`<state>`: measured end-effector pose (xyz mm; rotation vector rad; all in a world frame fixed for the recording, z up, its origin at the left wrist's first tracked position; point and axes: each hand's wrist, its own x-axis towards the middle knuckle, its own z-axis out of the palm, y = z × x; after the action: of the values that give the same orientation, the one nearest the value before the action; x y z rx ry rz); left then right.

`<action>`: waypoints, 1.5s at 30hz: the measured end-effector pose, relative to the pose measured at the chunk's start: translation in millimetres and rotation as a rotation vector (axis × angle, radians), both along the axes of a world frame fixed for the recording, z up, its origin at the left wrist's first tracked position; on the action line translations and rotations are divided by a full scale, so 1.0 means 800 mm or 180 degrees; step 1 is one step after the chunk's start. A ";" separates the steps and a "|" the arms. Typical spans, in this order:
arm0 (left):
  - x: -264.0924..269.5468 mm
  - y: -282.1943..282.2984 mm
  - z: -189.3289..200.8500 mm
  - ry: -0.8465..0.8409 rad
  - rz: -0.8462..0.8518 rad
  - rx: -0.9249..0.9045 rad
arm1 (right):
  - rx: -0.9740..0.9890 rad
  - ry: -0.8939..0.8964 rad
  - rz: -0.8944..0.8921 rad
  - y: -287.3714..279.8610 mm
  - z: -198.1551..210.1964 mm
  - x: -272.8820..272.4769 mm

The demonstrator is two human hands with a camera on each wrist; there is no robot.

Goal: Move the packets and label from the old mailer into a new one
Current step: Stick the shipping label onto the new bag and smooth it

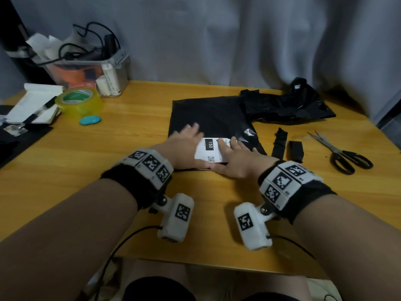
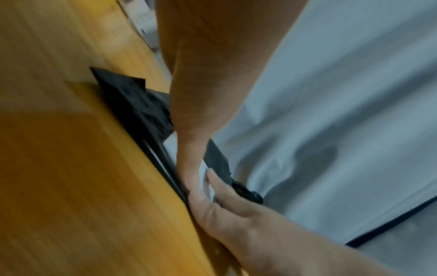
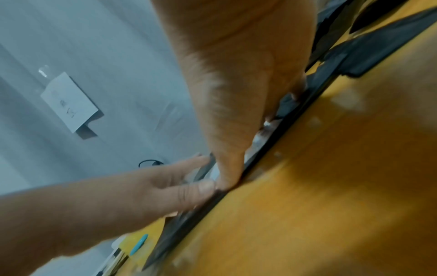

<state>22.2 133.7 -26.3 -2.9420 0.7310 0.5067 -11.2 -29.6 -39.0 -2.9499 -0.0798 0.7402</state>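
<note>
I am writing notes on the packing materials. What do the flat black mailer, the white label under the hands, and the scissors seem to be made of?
Flat black mailer: probably thin plastic film, slightly glossy; it shows soft creases and a light glint.
White label: looks like matte paper, printed with "150" and a small code; both hands lie on it.
Scissors: grey blades that look like metal, black handles, likely plastic.

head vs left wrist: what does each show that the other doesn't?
Head only: scissors, yellow tape roll, clear bin, crumpled black mailer, and "150" printed on the label.

Left wrist only: a low side-on look along the flat black mailer's near edge.

Both: left hand and right hand flat on the label, wooden table, grey curtain.
</note>
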 end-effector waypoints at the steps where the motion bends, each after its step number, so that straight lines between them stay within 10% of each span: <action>1: -0.001 -0.005 -0.004 0.0272 -0.0141 -0.0005 | -0.0009 0.0031 0.0065 -0.006 0.002 0.000; 6: 0.007 -0.005 -0.017 0.0454 0.0056 0.0373 | -0.0417 0.0142 0.0264 -0.027 0.014 0.002; 15: 0.001 -0.014 0.001 -0.0853 -0.0638 0.0554 | -0.0506 -0.0531 0.0623 -0.012 0.022 0.016; 32: 0.026 0.063 0.124 -0.2046 -0.0234 0.0020 | -0.0302 -0.2844 0.0504 -0.010 0.120 0.048; 36: 0.030 0.061 0.168 -0.1641 0.0467 -0.0744 | 0.1014 -0.3976 -0.0619 -0.014 0.141 0.048; 41: 0.021 0.015 0.218 -0.0834 0.0977 -0.1993 | 0.3112 -0.1782 -0.0090 0.035 0.156 0.002; 45: 0.005 -0.016 0.233 -0.0086 0.1076 -0.3043 | 0.3737 -0.1962 -0.0212 0.059 0.150 -0.003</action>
<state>26.3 120.8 160.1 -3.9915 0.5724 0.1271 -13.9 17.2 81.1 -1.8946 -0.3227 -0.2383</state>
